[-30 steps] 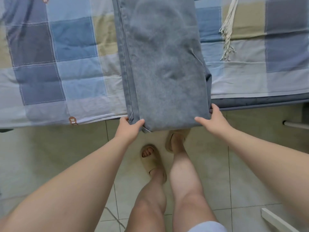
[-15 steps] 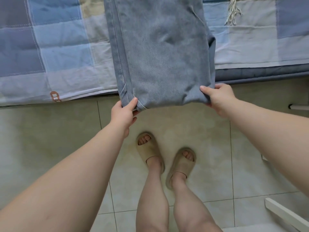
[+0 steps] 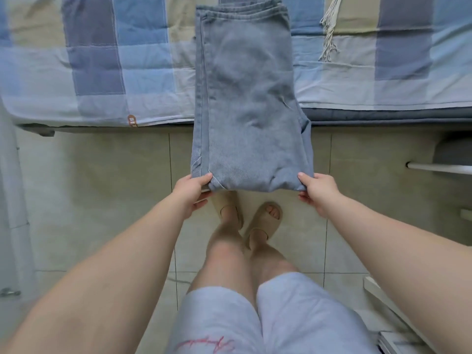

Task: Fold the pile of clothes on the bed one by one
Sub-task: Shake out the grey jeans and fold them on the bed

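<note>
Fingers, left hand (image 3: 190, 194): the near left corner of the folded jeans (image 3: 250, 103) is pinched, with the thumb laid on top and the other fingers (image 3: 201, 202) curled together underneath.
Fingers, right hand (image 3: 318, 192): the near right corner is pinched the same way, thumb on top and fingertips tucked below the cloth.
Jeans: grey-blue denim, folded lengthwise into one long band. The far end, with its stacked hems, is laid on the bed (image 3: 102, 72). The near end is held out past the bed's edge, above the floor.
Jeans seam: a double-stitched side seam is seen along the left edge.
Bed: covered in blue, grey and beige checks.
Brown label (image 3: 132, 121): seen at the bed's near edge, left of the jeans.
Fringe (image 3: 329, 34): a bundle of pale tassels is laid on the bed, right of the jeans and apart from them.
Floor (image 3: 102, 187): pale tiles, in front of the bed.
Slippers (image 3: 265, 221): beige, worn on both feet, in front of the bed and below the held end of the jeans.
Shorts (image 3: 293, 315): light grey, with pink script on the left leg.
</note>
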Motion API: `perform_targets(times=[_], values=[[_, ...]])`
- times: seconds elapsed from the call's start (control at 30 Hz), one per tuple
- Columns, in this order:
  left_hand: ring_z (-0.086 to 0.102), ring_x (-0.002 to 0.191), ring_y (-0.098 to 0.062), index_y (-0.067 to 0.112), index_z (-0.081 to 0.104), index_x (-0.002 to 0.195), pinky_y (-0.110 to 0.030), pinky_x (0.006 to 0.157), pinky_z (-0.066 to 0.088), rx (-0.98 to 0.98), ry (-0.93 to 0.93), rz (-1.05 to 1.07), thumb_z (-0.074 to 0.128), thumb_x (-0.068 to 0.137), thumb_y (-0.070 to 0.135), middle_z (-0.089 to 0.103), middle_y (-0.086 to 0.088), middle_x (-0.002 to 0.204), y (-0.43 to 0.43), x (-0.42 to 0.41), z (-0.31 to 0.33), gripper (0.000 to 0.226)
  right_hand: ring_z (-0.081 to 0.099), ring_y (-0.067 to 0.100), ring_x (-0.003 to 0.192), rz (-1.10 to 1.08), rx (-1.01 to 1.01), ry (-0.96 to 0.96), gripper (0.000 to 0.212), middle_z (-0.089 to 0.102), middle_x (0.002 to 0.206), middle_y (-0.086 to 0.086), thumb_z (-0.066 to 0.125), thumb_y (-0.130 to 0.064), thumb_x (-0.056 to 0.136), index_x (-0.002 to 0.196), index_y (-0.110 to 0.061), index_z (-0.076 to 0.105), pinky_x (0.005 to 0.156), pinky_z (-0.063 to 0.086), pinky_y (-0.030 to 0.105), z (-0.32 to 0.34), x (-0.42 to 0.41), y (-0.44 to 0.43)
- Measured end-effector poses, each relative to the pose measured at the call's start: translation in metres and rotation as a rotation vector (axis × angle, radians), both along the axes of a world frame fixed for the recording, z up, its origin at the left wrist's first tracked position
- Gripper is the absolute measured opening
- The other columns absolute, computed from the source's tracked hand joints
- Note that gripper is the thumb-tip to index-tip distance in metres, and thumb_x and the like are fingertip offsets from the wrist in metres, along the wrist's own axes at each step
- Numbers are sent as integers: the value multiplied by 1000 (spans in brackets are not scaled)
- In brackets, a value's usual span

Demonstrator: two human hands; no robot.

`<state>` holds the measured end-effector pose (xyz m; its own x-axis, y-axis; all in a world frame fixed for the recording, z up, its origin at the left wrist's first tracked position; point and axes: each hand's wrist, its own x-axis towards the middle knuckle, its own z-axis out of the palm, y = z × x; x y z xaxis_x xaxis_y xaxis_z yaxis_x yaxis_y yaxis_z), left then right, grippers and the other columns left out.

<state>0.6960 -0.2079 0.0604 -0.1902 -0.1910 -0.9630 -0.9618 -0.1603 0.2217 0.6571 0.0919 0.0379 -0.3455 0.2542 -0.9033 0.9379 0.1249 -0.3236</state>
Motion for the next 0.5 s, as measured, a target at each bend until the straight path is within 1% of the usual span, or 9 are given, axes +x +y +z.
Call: perform_targets(times=[0.1, 0.17, 0.2, 0.27, 0.33, 0.37, 0.43, 0.5], values=[[70, 93, -16, 23, 63, 120, -30, 79, 53, -35, -20, 110, 69, 93, 34, 74, 1, 110, 7, 4, 43, 29, 60, 16, 65, -21, -22, -29, 13, 67, 89, 5, 67, -23, 96, 96, -11, 65, 50, 51, 24, 47, 3, 5], [71, 89, -15, 21, 64, 118, -28, 73, 53, -30, -20, 187, 67, 94, 34, 74, 2, 103, 8, -9, 67, 27, 59, 15, 65, -25, -19, -25, 14, 66, 89, 5, 68, -24, 96, 100, -12, 63, 50, 52, 23, 75, -13, 3], [71, 84, -14, 21, 66, 116, -28, 70, 52, -23, -11, 214, 66, 94, 33, 74, 3, 97, 7, -19, 76, 25, 59, 15, 64, -30, -14, -16, 12, 66, 88, 5, 68, -24, 96, 98, -13, 62, 50, 52, 23, 88, -27, 1], [70, 78, -13, 21, 68, 111, -27, 68, 51, -24, 15, 237, 67, 93, 32, 73, 3, 94, 3, -51, 92, 22, 59, 14, 65, -42, -10, 18, 12, 65, 86, 4, 68, -24, 96, 97, -13, 62, 52, 52, 24, 108, -63, -5], [69, 76, -14, 20, 66, 109, -26, 65, 50, -44, 38, 251, 66, 92, 32, 72, -1, 92, -4, -89, 100, 20, 57, 13, 64, -48, -3, 52, 16, 63, 85, 3, 67, -25, 97, 104, -12, 61, 53, 53, 25, 121, -105, -14], [69, 75, -14, 19, 65, 107, -26, 64, 50, -49, 48, 256, 64, 93, 31, 72, -2, 91, -8, -110, 103, 19, 56, 12, 63, -53, 0, 63, 16, 61, 84, 3, 66, -25, 97, 104, -13, 60, 52, 53, 25, 125, -128, -19], [67, 73, -12, 19, 64, 102, -25, 62, 48, -35, 64, 250, 59, 94, 29, 71, -3, 91, -18, -156, 107, 14, 56, 12, 64, -85, -3, 68, 13, 57, 82, 2, 65, -25, 98, 100, -15, 59, 50, 54, 25, 129, -173, -32], [66, 74, -11, 20, 63, 94, -24, 64, 47, -11, 67, 244, 55, 95, 29, 71, -1, 89, -28, -202, 107, 12, 55, 12, 65, -160, -22, 71, 10, 55, 77, 0, 64, -25, 98, 99, -17, 58, 54, 54, 27, 128, -216, -43]])
